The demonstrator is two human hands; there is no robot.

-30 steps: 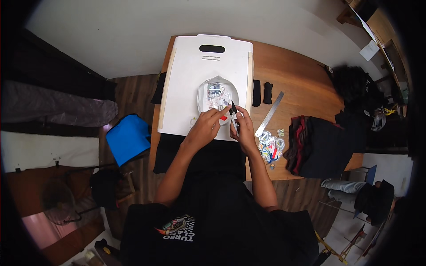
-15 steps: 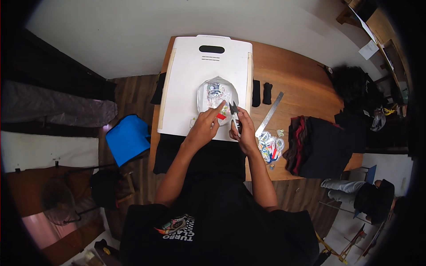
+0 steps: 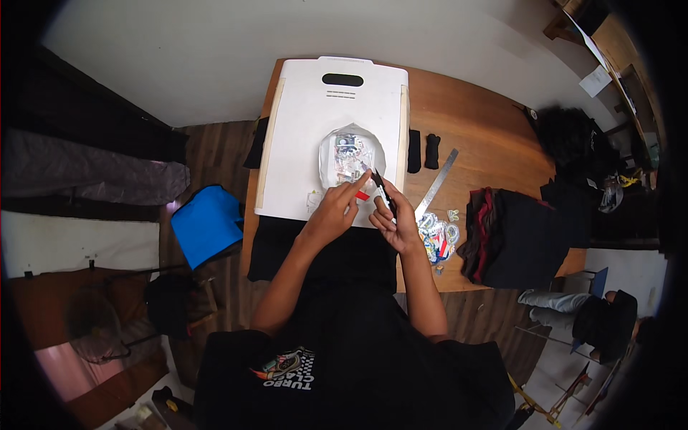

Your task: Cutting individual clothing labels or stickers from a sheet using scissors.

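Observation:
A white board (image 3: 301,136) lies on the wooden table (image 3: 480,122), and a clear plastic sheet of small colourful stickers (image 3: 349,158) rests on it. My left hand (image 3: 335,211) reaches to the sheet's lower edge, index finger stretched out onto a small red piece (image 3: 362,195). My right hand (image 3: 395,218) is just right of it, closed around a thin black tool (image 3: 382,192) whose tip points at the sheet.
A metal ruler (image 3: 437,184) lies right of the board, past two black pieces (image 3: 423,150). A pile of cut stickers (image 3: 437,235) sits by my right wrist. Folded dark clothes (image 3: 512,236) lie at the right edge. A blue bag (image 3: 208,223) sits on the floor, left.
My left hand's index finger has stretched forward onto the red piece. My right hand has shifted slightly with the black tool. The sheet has stayed in place.

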